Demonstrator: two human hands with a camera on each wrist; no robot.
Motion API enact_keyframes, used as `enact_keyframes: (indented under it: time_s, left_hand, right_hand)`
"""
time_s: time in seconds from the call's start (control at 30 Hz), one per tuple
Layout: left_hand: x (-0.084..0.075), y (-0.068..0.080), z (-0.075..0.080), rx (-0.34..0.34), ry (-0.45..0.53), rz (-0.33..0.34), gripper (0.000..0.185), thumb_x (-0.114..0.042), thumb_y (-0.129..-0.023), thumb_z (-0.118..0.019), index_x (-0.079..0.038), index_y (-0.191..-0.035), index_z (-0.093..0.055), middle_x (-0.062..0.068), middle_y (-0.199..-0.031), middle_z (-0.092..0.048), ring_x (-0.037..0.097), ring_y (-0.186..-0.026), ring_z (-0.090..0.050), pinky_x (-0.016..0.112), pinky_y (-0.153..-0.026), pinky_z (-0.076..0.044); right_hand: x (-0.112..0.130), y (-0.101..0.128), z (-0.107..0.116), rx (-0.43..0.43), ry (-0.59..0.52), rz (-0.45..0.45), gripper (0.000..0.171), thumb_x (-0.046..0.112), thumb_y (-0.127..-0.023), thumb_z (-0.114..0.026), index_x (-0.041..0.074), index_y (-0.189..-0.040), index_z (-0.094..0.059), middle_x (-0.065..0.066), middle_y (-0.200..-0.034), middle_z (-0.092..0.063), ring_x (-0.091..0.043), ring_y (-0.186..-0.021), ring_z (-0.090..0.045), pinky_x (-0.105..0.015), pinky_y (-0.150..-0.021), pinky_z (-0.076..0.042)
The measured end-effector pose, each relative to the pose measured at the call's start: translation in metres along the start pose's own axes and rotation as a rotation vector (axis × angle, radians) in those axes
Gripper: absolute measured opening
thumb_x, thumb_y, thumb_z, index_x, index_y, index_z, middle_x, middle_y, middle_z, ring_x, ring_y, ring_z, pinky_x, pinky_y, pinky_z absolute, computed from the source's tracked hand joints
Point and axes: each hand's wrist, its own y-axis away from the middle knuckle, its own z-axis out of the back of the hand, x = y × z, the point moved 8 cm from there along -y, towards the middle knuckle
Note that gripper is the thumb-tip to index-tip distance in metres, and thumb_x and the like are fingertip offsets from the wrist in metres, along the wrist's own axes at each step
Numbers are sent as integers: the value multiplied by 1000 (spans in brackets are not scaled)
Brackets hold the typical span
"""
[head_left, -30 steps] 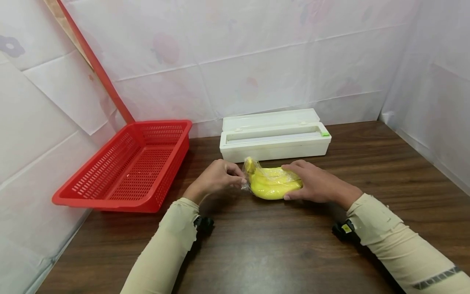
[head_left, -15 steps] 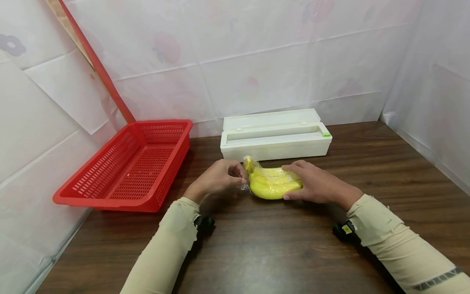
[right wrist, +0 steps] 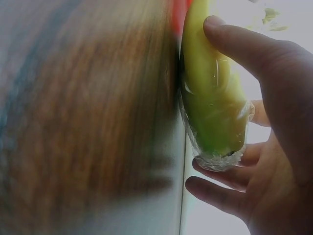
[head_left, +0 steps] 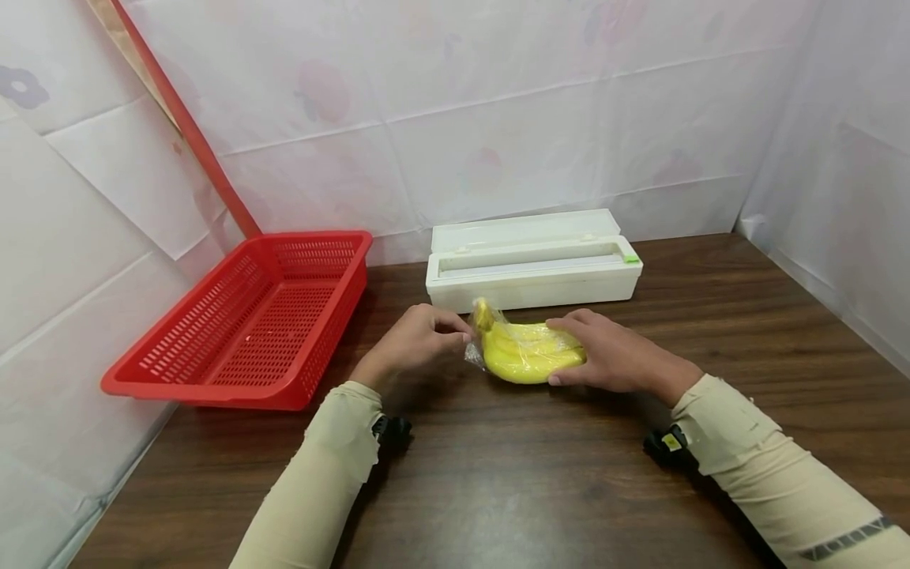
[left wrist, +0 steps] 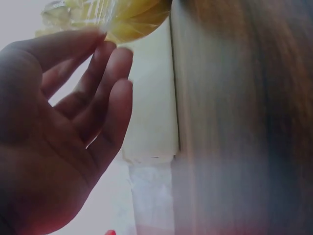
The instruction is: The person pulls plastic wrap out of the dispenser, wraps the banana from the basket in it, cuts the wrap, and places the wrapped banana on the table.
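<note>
Little has moved since a second ago: the left hand [head_left: 414, 341] has shifted slightly at the wrap's loose end, fingertips pinching it. The right hand [head_left: 613, 352] curls around the wrapped bananas [head_left: 524, 353] on the table [head_left: 540, 474]. Beyond sit the dispenser [head_left: 533, 262] and basket [head_left: 249, 320].

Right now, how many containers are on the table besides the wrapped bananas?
2. A red basket sits at the table's left edge against the wall. A white box lies along the back wall, just behind the wrapped bananas. No others show.
</note>
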Motion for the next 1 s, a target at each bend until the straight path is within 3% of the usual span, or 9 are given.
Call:
enact_keyframes:
  time_s: [0.1,0.3,0.73,1.0]
  left_hand:
    - [-3,-2,2,-52,-86,-19,7,-14,-90,-75,-18,-91,-80,-6,-85,-72,14,-84,-60,32,-74,-50]
    - [-7,-2,0,-74,-146,-44,7,-11,-87,-77,-16,-88,-80,-8,-84,-72,13,-86,-63,32,-79,-51]
    - [-4,-3,-5,-73,-141,-32,3,-14,-86,-78,-14,-84,-78,-6,-84,-70,11,-80,-63,29,-73,-52]
    - [-2,-2,-5,-39,-78,-21,4,-11,-84,-79,-13,-88,-77,-3,-81,-71,13,-78,-64,30,-70,-54]
  right_hand:
    - [-1,0,2,-12,20,-14,89,62,-83,-73,10,-149,-46,-14,-135,-50,-29,-119,-52,-50,-95,-47]
    - [-1,1,4,-45,53,-29,92,64,-81,-74,10,-150,-46,-13,-135,-50,-28,-117,-53,-50,-91,-48]
    - [2,5,4,-59,19,10,97,62,-81,-75,8,-153,-39,-18,-143,-43,-33,-125,-49,-52,-96,-46]
    - [-4,9,7,-33,-17,-24,96,69,-86,-63,11,-157,-33,-19,-152,-33,-36,-133,-42,-56,-101,-41]
